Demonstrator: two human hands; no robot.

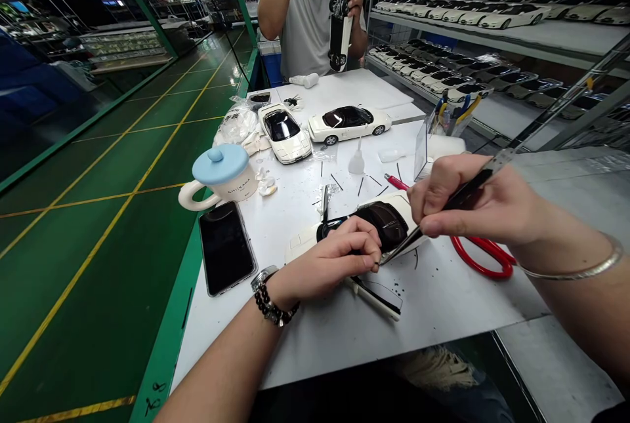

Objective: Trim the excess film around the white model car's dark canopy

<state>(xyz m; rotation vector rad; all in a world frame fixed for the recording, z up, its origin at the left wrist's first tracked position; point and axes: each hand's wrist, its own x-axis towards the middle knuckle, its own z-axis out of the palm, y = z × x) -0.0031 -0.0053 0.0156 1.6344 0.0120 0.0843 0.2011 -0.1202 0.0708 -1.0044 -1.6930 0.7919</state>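
A white model car with a dark cabin [388, 216] lies on the white table [315, 338] in front of me. My left hand [329, 265] rests on the car's near side, fingers curled and pinching at a small spot by the door. My right hand [472, 203] is closed on metal tweezers [445, 213], whose tips meet my left fingertips at the car's side. A loose white door panel with dark glass [377, 295] lies just below my left hand.
Red-handled scissors [480, 256], a black phone [225, 246], a blue-lidded mug [224, 177], two white model cars [284, 132] [349, 124] and thin black strips lie on the table. A person opposite holds up a model car [339, 26]. Shelves of car bodies [492, 16] stand right.
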